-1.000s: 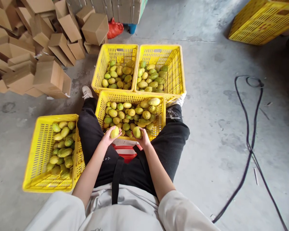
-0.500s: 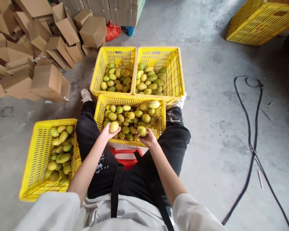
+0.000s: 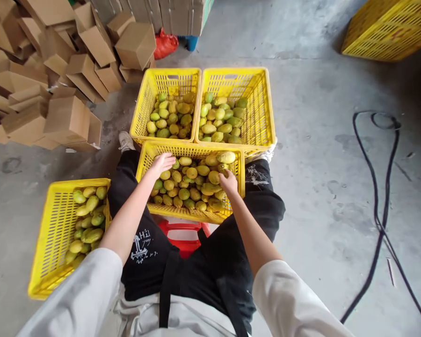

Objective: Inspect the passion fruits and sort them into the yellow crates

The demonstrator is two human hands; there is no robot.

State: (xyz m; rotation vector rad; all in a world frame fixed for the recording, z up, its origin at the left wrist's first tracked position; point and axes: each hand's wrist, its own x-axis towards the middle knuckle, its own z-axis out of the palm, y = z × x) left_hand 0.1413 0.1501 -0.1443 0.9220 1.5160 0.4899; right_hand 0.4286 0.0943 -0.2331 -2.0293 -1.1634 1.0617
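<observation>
In the head view, a yellow slatted crate between my knees holds many yellow-green oval fruits. My left hand hovers over its left part, fingers stretched out and side by side; nothing shows in the hand, though its underside is hidden. At the right part of the crate, my right hand has its fingers bent around a yellow-green fruit; the fingertips are partly covered. A larger pale fruit lies just beyond that hand.
Two more fruit-filled crates, a left one and a right one, stand beyond. Another crate is beside my left leg. Cardboard boxes pile up at left. A black cable lies on the right floor. A red plastic stool shows below me.
Both hands have moved forward over the front crate, the left to its far left and the right to its right side. The fruit each held up is no longer seen raised there.
</observation>
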